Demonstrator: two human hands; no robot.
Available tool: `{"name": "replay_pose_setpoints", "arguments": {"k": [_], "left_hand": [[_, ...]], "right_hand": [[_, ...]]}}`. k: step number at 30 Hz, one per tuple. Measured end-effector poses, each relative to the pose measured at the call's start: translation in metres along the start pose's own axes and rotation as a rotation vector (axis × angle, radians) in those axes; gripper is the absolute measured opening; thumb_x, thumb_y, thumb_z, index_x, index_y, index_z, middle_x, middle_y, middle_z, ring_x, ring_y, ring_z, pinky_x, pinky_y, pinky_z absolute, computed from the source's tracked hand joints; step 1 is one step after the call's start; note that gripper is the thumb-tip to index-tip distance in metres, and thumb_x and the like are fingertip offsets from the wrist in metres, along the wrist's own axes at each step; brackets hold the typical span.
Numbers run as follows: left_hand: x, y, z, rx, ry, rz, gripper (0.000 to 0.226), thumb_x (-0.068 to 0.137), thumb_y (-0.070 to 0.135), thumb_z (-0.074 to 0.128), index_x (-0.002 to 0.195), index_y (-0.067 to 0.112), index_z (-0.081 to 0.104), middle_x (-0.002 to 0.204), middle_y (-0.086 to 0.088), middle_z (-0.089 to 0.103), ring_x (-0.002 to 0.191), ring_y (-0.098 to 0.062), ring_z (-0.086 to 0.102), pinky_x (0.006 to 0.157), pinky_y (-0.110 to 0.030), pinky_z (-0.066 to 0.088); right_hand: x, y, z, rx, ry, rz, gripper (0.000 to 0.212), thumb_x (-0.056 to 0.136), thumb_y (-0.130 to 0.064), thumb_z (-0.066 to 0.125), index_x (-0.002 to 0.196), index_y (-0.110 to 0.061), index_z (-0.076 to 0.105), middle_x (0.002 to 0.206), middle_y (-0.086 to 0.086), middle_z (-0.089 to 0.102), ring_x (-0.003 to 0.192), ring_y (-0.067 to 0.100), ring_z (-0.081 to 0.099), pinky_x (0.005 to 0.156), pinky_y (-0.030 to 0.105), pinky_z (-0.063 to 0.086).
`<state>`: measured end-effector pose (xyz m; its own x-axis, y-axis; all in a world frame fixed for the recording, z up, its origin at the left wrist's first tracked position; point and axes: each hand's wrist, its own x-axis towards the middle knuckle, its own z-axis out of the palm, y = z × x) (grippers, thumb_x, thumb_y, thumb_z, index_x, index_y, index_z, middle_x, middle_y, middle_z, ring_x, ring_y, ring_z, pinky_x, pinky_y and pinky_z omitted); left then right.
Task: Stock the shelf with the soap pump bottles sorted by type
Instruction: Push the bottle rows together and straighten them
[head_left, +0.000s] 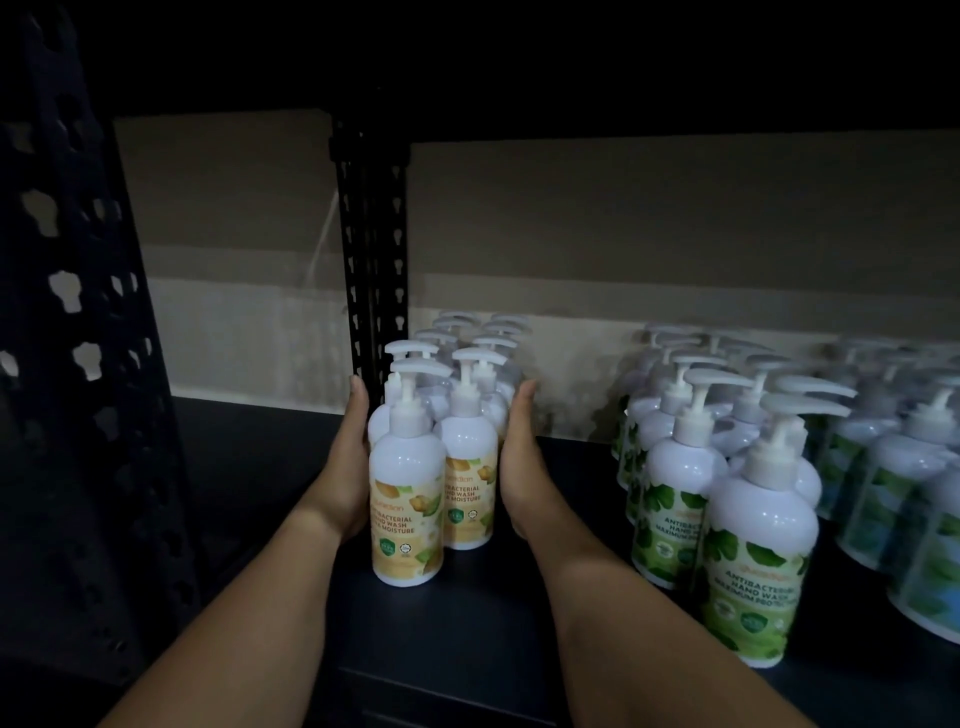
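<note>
Both our hands are flat, fingers straight, nothing gripped: left hand (347, 462) pressed against the left flank of the yellow-label hand wash bottles (436, 457), right hand (517, 457) against the right flank, so the block sits squeezed between our palms on the dark shelf board (457, 639). The block is two files deep, running away from us toward the cardboard backing (675, 218); the front-left bottle (408, 499) sits a bit proud of its neighbour. Our read: full bottles, moderately heavy, rigid plastic, glossy and likely slick, top-heavy at the pump heads, so push low on the bodies, not at the necks, or a row may domino. For lifting one, take the shoulder or mid-body, not the nozzle. Right of our right hand, across a gap, the green-label bottles (753, 545) stand grouped; beyond them the blue-green label bottles (914, 499). Just past our left fingertips is the black slotted upright (371, 260).
</note>
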<state>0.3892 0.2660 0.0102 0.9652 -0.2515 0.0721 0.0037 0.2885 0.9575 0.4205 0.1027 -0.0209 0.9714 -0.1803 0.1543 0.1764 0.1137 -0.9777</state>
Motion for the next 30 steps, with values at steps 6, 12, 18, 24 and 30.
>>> {"name": "replay_pose_setpoints", "arguments": {"k": [6,12,18,24,30], "left_hand": [[-0.002,0.001,0.001,0.001,-0.003,-0.005,0.089,0.091,0.082,0.019,0.128,0.019,0.07,0.125,-0.012,0.075,0.112,-0.025,0.074,0.097,-0.044,0.051],[-0.003,0.001,0.003,-0.023,-0.004,0.006,0.084,0.094,0.078,0.019,0.121,0.019,0.072,0.12,-0.012,0.077,0.102,-0.022,0.077,0.09,-0.042,0.052],[-0.002,0.0,0.003,-0.006,0.002,0.018,0.084,0.095,0.077,0.018,0.124,0.018,0.071,0.12,-0.012,0.076,0.105,-0.023,0.076,0.09,-0.042,0.052],[-0.003,0.001,0.002,-0.037,0.017,0.017,0.089,0.093,0.08,0.019,0.13,0.017,0.068,0.126,-0.013,0.074,0.11,-0.024,0.074,0.093,-0.043,0.052],[-0.006,-0.001,0.004,-0.039,0.045,0.022,0.085,0.095,0.079,0.018,0.121,0.019,0.072,0.115,-0.012,0.078,0.098,-0.022,0.078,0.085,-0.041,0.053]], "right_hand": [[0.012,0.009,0.005,-0.028,0.052,0.001,0.119,0.059,-0.11,0.016,0.158,-0.044,0.027,0.165,-0.01,0.033,0.153,0.016,0.03,0.126,0.051,0.02],[0.012,0.009,0.006,-0.023,0.039,0.0,0.116,0.061,-0.109,0.015,0.157,-0.046,0.029,0.165,-0.01,0.032,0.153,0.015,0.03,0.126,0.05,0.021],[0.013,0.01,0.008,-0.019,0.063,-0.018,0.116,0.062,-0.109,0.017,0.157,-0.043,0.029,0.165,-0.01,0.033,0.152,0.015,0.031,0.125,0.05,0.022],[0.003,0.003,0.005,0.047,0.106,-0.044,0.121,0.059,-0.11,0.017,0.158,-0.042,0.028,0.165,-0.012,0.032,0.153,0.012,0.028,0.126,0.047,0.021],[-0.028,0.007,0.025,0.067,0.144,-0.067,0.106,0.069,-0.105,0.016,0.155,-0.045,0.033,0.163,-0.012,0.037,0.152,0.009,0.03,0.126,0.051,0.02]]}}
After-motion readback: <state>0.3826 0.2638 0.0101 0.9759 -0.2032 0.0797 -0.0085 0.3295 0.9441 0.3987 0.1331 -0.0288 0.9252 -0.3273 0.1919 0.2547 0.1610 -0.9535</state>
